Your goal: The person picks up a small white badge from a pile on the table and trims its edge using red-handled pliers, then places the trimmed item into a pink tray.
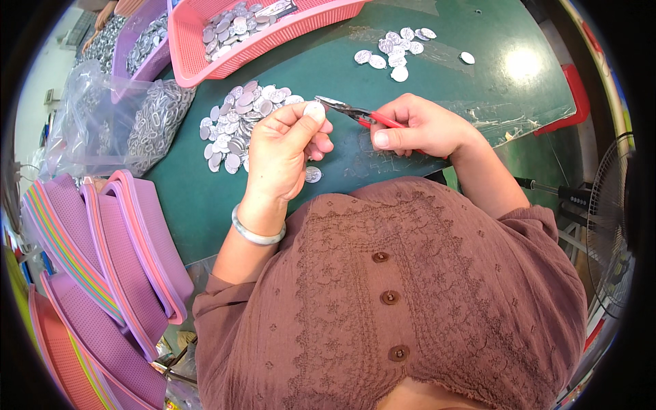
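Observation:
My left hand (279, 145) is closed, with thumb and fingers pinching a small silver oval medal (315, 111); the fingers partly hide it. In my right hand (429, 127) are red-handled pliers (387, 121), their dark jaws pointing left and meeting my left fingertips beside the medal. Whether the jaws grip anything is too small to tell. A heap of silver oval medals (236, 123) lies on the green table just left of my left hand. One loose medal (312, 175) rests below that hand. Farther off, a smaller group of medals (391, 46) is spread beyond the pliers.
A pink basket (287, 29) holding medals stands at the far side, next to a purple basket (124, 51). A clear plastic bag (92, 123) of metal links (158, 126) lies at the left. Stacked baskets (140, 239) fill the lower left. At the right is a fan (609, 225).

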Tool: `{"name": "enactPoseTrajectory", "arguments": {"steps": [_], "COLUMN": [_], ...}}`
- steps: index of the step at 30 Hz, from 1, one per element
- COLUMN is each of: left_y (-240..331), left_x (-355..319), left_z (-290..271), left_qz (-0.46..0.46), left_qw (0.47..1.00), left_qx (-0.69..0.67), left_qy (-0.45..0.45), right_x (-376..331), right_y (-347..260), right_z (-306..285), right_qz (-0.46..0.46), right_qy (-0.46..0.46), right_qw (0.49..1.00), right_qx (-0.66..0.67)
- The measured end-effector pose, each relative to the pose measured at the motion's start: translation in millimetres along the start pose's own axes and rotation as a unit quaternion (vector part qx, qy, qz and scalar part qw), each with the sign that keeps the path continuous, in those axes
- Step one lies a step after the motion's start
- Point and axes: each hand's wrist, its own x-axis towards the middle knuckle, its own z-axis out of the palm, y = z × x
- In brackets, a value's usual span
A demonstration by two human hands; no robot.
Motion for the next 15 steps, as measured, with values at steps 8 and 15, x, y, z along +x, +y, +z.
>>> {"name": "enactPoseTrajectory", "arguments": {"steps": [8, 15], "left_y": [3.1, 3.9], "left_x": [-0.7, -1.2], "left_z": [2.5, 1.0], "left_qz": [-0.014, -0.012], "left_qw": [0.999, 0.998], "left_qx": [-0.041, -0.065], "left_qy": [0.006, -0.011], "right_x": [-1.4, -0.2], "right_y": [0.6, 3.1], "right_z": [-2.0, -1.3], "right_qz": [0.004, -0.002], "right_qy": [0.006, 0.003], "right_qw": [1.0, 1.0], "right_qx": [0.009, 0.005]}}
